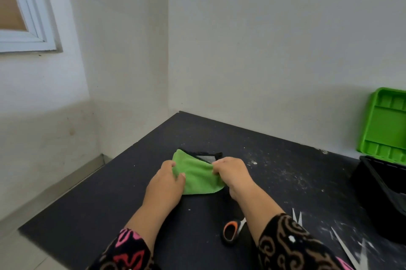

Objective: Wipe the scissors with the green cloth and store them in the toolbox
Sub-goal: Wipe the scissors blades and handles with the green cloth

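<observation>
Both hands clamp the cloth (197,176) on the dark table (98,204) — the left hand (167,179) pinches its left edge, the right hand (230,171) bunches its right edge. The scissors (230,231) lie untouched on the table nearer the person, orange-and-black handle left of the right forearm, blade tips showing on its other side. The black toolbox (382,195) stands open at the right edge — a green tray (386,124) leans on the wall behind it.
</observation>
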`<state>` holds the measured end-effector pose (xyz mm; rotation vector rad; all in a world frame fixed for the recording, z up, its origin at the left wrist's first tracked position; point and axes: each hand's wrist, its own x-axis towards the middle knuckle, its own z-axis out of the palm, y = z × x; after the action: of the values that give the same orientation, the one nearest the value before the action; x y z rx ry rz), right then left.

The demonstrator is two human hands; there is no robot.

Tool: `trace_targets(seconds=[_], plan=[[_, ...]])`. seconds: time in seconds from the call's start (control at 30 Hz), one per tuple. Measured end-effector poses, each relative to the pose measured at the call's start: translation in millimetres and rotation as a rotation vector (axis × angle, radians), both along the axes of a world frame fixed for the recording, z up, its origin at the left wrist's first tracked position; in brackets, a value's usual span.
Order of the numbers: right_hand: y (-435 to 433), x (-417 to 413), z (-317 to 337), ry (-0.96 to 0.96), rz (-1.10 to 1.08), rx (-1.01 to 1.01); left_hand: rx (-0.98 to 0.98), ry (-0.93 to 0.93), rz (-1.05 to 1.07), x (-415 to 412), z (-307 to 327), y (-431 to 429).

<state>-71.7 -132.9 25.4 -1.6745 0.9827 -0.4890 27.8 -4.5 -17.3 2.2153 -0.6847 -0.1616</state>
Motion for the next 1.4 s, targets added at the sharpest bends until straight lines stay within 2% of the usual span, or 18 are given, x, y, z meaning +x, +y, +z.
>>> trace_targets(seconds=[0.13,0.2,0.33,0.43,0.5,0.6,0.67,0.73,0.83,0.97,1.03,1.07,1.2,1.3,1.4], plan=[[20,-23,18,-0.029,0.169,-0.220,0.253,-0.026,-0.029,-2,18,-4],[27,-34,23,-0.045,0.235,-0.267,0.305,-0.053,-0.033,1,24,-6],[35,-54,35,-0.179,0.313,-0.228,0.294,-0.052,-0.244,9,38,-12],[37,-66,42,-0.274,0.331,-0.190,0.400,0.002,-0.441,10,38,-12],[35,-73,43,-0.302,0.298,-0.195,0.415,0.005,-0.474,8,34,-8],[27,-82,43,-0.318,0.145,-0.208,0.269,-0.060,-0.433,4,43,-3],[22,-88,44,-0.319,0.061,-0.194,0.083,-0.065,-0.377,3,59,4],[18,-96,44,-0.298,0.049,-0.180,-0.141,0.020,-0.336,1,76,11],[16,-108,40,-0.130,0.059,-0.288,-0.403,0.054,-0.246,-2,101,16],[20,-120,29,0.523,0.201,-0.546,-0.436,0.005,-0.161,-15,121,14],[31,-124,19,0.833,0.260,-0.644,-0.405,0.134,-0.118,-20,118,13],[36,-125,11,0.913,0.259,-0.705,-0.402,0.222,-0.106,-23,114,11],[47,-128,-12,0.902,0.180,-0.884,-0.503,0.539,-0.088,-38,95,8],[47,-129,-11,0.806,0.148,-0.830,-0.557,0.704,-0.042,-48,80,6],[45,-128,-10,0.701,0.118,-0.734,-0.602,0.768,0.008,-55,71,3]])
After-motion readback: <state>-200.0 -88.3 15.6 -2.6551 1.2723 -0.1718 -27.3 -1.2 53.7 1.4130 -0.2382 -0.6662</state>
